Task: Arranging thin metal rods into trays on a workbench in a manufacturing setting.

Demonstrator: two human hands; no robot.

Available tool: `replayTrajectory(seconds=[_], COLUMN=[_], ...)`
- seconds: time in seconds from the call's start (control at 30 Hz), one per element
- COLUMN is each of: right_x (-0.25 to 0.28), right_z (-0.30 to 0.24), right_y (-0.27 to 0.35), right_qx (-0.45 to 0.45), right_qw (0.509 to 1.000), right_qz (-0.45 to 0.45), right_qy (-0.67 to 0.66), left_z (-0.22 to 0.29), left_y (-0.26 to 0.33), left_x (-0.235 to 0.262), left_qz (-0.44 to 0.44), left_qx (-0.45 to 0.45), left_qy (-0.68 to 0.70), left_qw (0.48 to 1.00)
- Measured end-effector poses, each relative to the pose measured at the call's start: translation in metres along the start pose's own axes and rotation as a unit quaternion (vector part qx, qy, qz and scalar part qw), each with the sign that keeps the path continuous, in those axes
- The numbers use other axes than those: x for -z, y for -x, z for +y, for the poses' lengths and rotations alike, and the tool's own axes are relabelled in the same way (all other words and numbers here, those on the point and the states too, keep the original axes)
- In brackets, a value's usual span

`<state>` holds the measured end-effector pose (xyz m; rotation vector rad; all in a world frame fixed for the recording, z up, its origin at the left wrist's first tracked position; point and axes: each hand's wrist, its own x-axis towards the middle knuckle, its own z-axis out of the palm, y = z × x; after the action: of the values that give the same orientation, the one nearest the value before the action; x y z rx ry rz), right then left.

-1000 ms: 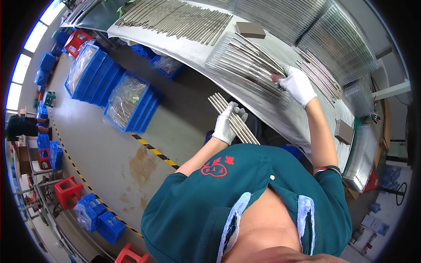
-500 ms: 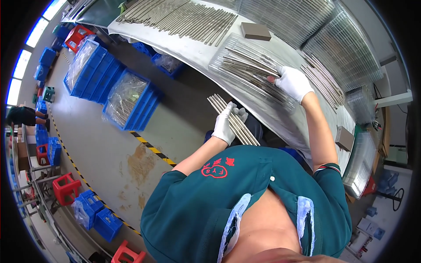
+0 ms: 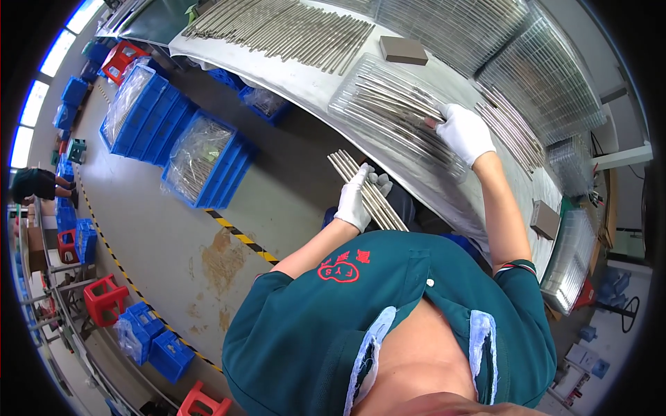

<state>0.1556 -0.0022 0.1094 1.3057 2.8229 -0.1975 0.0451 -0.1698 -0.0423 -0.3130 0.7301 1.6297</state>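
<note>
My left hand (image 3: 355, 201), in a white glove, is closed round a small bundle of slim metal rods (image 3: 375, 197). It holds them at a slant in front of my body, off the table's near edge. My right hand (image 3: 466, 133), also gloved, reaches over a clear plastic tray (image 3: 345, 84) on the table. Its thumb and fingers close on the right ends of some metal rods (image 3: 399, 97) there; the exact grip is partly hidden by the hand. More rods lie lower in the tray, beneath the gripped ones.
A long row of rods (image 3: 277, 31) covers the far left of the white-covered table (image 3: 312, 87). More rods (image 3: 510, 128) lie right of my right hand. Grey-brown blocks (image 3: 404, 50) and stacked clear trays (image 3: 544, 76) stand around. Blue crates (image 3: 208, 166) sit on the floor at left.
The rods under my right hand have shifted and lie more evenly lined up in the tray. My right hand has barely moved. My left hand keeps its bundle in place.
</note>
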Motion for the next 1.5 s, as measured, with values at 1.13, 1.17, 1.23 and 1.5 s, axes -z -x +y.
replayTrajectory(seconds=[1.13, 1.17, 1.23, 1.5], right_x=[-0.007, -0.006, -0.005, 0.013], right_z=[0.024, 0.023, 0.021, -0.022], right_y=[-0.031, -0.032, -0.029, 0.054], right_qx=[-0.039, -0.052, -0.042, 0.075], right_qw=[0.999, 0.999, 0.998, 0.956], right_qz=[0.023, 0.008, 0.048, -0.101], right_qy=[-0.012, -0.006, -0.014, -0.265], left_z=[0.002, 0.002, 0.001, 0.016], left_y=[-0.001, 0.000, -0.002, 0.023], left_x=[0.001, -0.001, 0.002, -0.011], left_qz=[-0.010, -0.004, -0.012, -0.063], left_qx=[0.012, 0.009, 0.014, -0.046], left_qy=[0.013, 0.008, 0.013, 0.050], left_qw=[1.000, 1.000, 1.000, 0.996])
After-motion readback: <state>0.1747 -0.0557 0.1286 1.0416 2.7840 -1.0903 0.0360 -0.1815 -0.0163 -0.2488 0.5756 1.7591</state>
